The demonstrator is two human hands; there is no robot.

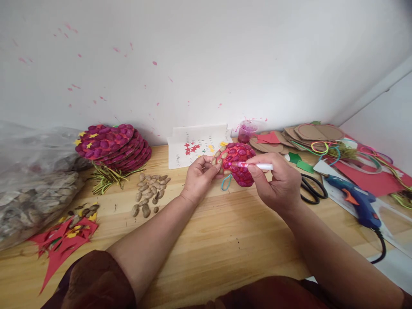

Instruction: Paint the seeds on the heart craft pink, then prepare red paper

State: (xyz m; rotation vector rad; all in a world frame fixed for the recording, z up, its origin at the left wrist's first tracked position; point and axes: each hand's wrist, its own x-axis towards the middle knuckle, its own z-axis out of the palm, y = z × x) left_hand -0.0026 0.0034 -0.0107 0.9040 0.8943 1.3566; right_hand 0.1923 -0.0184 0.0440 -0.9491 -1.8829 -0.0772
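Note:
My left hand [200, 175] pinches the left edge of a round craft piece [242, 175] covered in peanut shells. Most of its shells are painted magenta, while those near my left fingers are bare tan. A blue loop of string [225, 183] hangs below its lower left side. My right hand [277, 182] is closed on a white-handled paintbrush [262, 166], held almost level. The brush's pink-stained tip meets the shells at the piece's left part. Below and left of my left hand, several loose peanuts [151, 191] lie on the wooden table [206, 249].
Stacked magenta peanut pieces [109, 146] and a plastic bag of peanuts [38, 193] stand left, near red paper scraps [67, 238]. A cup of magenta paint [247, 131] is behind the work. Right are cardboard shapes [317, 132], black-handled scissors [313, 189] and a blue glue gun [357, 201].

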